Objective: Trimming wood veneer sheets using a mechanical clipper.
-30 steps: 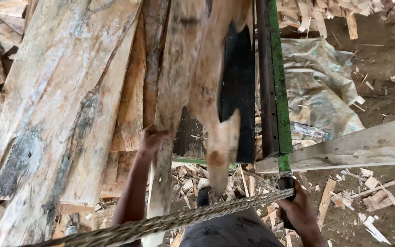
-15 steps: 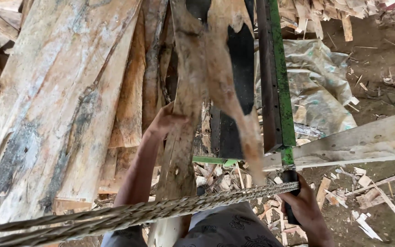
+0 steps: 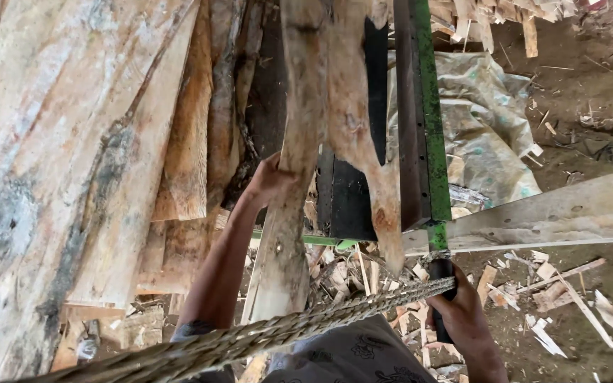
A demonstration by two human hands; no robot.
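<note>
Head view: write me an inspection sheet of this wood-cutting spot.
Surface: dirt ground strewn with wood chips.
Job's things: rough wooden slab, upright and tilted; green metal frame with a dark handle.
Clutter: stacked planks on the left; offcuts underfoot; crumpled plastic sheet.
Hands: left hand grips the slab's edge; right hand closed on the dark handle.
Cables: braided rope running across the bottom of the view.
Surroundings: pale beam on the right.
</note>
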